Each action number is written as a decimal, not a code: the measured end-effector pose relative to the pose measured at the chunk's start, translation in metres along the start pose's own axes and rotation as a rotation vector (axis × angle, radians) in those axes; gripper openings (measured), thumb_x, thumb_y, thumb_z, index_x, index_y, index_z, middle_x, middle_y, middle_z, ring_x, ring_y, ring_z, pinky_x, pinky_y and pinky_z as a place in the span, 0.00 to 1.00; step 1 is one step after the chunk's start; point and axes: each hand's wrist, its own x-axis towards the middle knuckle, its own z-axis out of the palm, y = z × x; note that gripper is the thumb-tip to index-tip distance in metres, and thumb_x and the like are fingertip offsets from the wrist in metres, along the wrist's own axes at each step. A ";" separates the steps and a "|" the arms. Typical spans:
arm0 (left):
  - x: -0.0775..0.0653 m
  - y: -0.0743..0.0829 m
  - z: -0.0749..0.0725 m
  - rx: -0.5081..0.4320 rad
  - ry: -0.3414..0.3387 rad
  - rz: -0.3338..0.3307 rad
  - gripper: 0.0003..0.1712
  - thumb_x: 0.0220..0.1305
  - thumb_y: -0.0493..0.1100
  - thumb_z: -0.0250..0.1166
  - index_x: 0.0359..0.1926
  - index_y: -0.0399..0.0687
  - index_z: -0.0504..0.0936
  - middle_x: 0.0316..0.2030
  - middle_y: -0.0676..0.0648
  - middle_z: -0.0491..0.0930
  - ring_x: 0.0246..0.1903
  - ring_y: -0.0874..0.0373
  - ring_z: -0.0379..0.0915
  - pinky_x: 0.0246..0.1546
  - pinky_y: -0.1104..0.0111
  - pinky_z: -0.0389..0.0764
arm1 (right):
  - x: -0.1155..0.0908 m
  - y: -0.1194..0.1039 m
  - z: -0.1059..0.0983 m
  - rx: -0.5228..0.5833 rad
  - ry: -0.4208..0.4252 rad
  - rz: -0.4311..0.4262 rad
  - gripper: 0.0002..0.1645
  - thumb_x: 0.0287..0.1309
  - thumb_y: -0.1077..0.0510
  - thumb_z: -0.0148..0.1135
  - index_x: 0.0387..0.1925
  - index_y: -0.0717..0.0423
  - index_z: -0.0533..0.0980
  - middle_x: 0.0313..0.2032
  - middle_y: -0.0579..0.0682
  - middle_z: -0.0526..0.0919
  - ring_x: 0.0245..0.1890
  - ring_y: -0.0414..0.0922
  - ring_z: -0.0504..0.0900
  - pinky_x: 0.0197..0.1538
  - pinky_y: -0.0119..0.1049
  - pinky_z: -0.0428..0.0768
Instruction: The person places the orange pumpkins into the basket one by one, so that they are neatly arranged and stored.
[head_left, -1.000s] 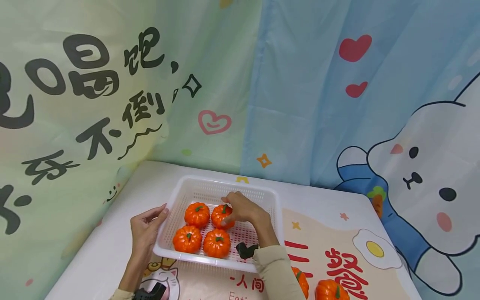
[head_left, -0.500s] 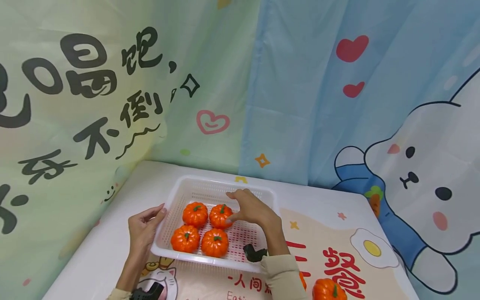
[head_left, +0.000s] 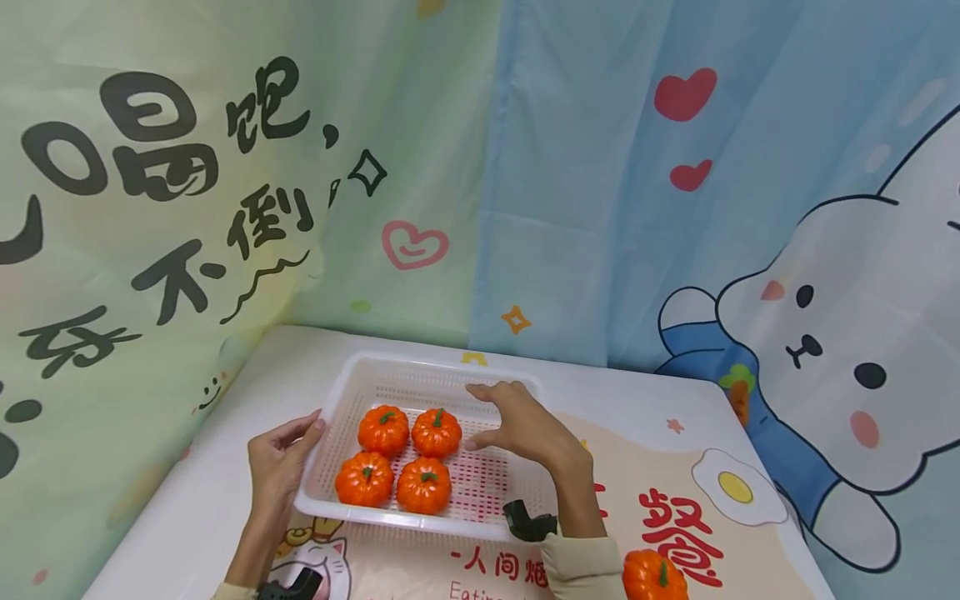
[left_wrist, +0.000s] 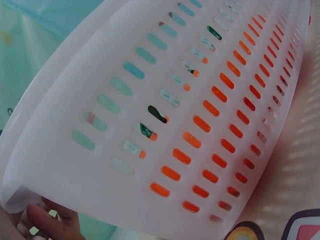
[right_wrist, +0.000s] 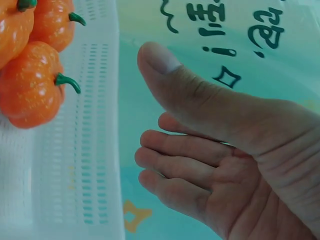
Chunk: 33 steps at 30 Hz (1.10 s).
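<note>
A white perforated plastic basket (head_left: 420, 523) stands on the table, with several orange toy pumpkins (head_left: 437, 432) with green stems grouped in its left half. My left hand (head_left: 279, 462) holds the basket's left rim; in the left wrist view its fingers (left_wrist: 52, 222) curl at the rim's corner, and orange shows through the wall slots. Over the basket's right part is my right hand (head_left: 525, 425), thumb and fingers spread apart, nothing between them. The right wrist view has that hand's palm (right_wrist: 240, 185) in sight, apart from the nearest pumpkin (right_wrist: 32, 87).
Another orange pumpkin (head_left: 655, 575) sits on the table at the front right, partly cut off by the frame. The printed table mat (head_left: 675, 483) runs under the basket's front. Behind the table hangs a printed curtain (head_left: 555, 208). Black wrist cameras (head_left: 528, 522) sit at both wrists.
My right hand has let go of the upper right pumpkin and drawn away to the right, its fingers spreading. The left hand keeps its hold on the basket. The head view has shifted slightly right.
</note>
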 end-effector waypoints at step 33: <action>0.002 0.002 0.000 -0.003 -0.009 -0.015 0.22 0.75 0.43 0.72 0.64 0.36 0.86 0.31 0.79 0.84 0.34 0.73 0.84 0.37 0.78 0.88 | -0.096 0.041 -0.038 -0.015 0.122 0.267 0.52 0.55 0.49 0.85 0.79 0.52 0.72 0.72 0.60 0.81 0.71 0.62 0.74 0.66 0.69 0.83</action>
